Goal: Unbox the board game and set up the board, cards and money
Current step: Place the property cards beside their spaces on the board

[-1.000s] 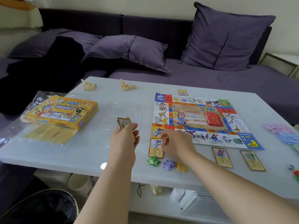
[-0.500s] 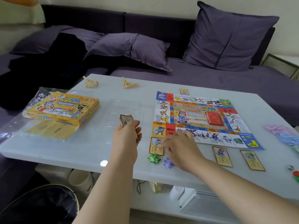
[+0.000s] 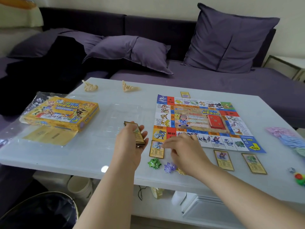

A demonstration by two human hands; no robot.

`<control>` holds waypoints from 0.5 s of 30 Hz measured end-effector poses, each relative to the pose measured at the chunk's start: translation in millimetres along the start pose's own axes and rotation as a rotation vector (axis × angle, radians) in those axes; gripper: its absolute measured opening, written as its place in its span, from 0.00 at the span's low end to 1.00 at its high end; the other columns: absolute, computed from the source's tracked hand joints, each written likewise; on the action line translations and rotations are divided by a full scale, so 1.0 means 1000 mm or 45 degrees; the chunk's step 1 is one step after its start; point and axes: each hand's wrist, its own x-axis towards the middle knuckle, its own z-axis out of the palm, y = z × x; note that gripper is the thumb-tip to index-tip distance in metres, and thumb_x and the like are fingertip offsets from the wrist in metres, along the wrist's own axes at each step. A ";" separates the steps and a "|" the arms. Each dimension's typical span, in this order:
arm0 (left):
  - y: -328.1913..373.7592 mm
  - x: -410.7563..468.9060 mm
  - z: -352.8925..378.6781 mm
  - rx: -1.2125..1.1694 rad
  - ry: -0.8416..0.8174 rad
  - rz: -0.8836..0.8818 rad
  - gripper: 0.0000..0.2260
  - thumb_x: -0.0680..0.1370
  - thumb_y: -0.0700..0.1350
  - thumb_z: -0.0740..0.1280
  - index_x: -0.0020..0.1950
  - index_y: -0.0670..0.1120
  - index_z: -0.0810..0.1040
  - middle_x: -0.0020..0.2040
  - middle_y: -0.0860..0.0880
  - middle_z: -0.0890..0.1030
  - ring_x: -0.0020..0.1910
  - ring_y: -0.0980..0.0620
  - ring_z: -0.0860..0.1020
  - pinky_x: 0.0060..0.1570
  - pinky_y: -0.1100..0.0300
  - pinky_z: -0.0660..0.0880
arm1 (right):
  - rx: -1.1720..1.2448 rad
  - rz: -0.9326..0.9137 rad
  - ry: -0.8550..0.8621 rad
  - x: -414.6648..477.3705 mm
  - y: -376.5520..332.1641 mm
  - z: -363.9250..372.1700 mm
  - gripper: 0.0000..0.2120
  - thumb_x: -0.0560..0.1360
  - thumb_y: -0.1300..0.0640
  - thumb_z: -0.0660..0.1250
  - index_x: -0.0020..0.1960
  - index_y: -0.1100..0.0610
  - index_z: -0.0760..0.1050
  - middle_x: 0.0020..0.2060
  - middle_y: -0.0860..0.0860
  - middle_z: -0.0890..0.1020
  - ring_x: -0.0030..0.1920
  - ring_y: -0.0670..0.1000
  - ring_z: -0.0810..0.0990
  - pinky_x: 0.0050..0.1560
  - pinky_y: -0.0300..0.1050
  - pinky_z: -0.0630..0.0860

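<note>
Gold-edged property-card stack (image 3: 137,135): left hand (image 3: 128,146) is gripping it beside the board (image 3: 198,119); right hand (image 3: 186,151), loosely curled, empty, is touching one card (image 3: 156,150) on the desk (image 3: 82,154), likely needing aligning under its square.

One wide-angle camera sat on the person's head, looking forward and down from above the near edge of the worktop (image 3: 99,154) toward the sofa (image 3: 214,81) behind it. It was close: both forearms entered from the bottom edge, and the left hand (image 3: 130,142), gripping cards (image 3: 140,137), and the right hand (image 3: 186,149) met near mid-frame. The board (image 3: 198,119) lay right of centre, the box (image 3: 61,113) left.
</note>
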 end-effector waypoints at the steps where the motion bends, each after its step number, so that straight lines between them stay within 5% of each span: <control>1: -0.001 -0.001 0.000 -0.029 -0.033 -0.033 0.08 0.80 0.38 0.55 0.56 0.44 0.71 0.47 0.43 0.79 0.43 0.49 0.77 0.42 0.56 0.74 | 0.046 0.015 0.035 -0.001 0.002 -0.003 0.20 0.79 0.60 0.56 0.63 0.42 0.75 0.63 0.37 0.75 0.62 0.45 0.67 0.56 0.45 0.58; 4: -0.006 -0.002 0.001 0.016 -0.178 -0.094 0.11 0.80 0.32 0.52 0.59 0.38 0.70 0.48 0.40 0.79 0.44 0.47 0.79 0.44 0.54 0.77 | 0.420 0.133 0.210 -0.006 0.007 -0.017 0.19 0.78 0.65 0.58 0.57 0.48 0.80 0.53 0.39 0.81 0.57 0.44 0.73 0.59 0.42 0.68; 7: -0.016 -0.009 0.004 0.210 -0.419 -0.131 0.11 0.79 0.29 0.55 0.56 0.36 0.73 0.50 0.39 0.82 0.45 0.47 0.82 0.44 0.55 0.81 | 0.930 0.275 0.230 -0.016 0.015 -0.039 0.14 0.78 0.63 0.61 0.51 0.47 0.80 0.45 0.39 0.82 0.45 0.35 0.77 0.47 0.28 0.71; 11: -0.035 -0.024 0.015 0.441 -0.730 -0.177 0.12 0.78 0.29 0.59 0.57 0.39 0.75 0.47 0.42 0.84 0.43 0.49 0.84 0.43 0.58 0.81 | 1.370 0.484 0.116 -0.027 0.027 -0.046 0.07 0.75 0.51 0.67 0.42 0.53 0.81 0.38 0.46 0.84 0.39 0.47 0.77 0.42 0.43 0.70; 15: -0.045 -0.028 0.025 0.511 -0.769 -0.194 0.11 0.76 0.29 0.62 0.55 0.40 0.75 0.44 0.43 0.84 0.40 0.49 0.83 0.41 0.58 0.81 | 1.548 0.611 0.087 -0.036 0.030 -0.044 0.13 0.66 0.47 0.73 0.39 0.57 0.78 0.32 0.49 0.79 0.39 0.49 0.77 0.39 0.42 0.70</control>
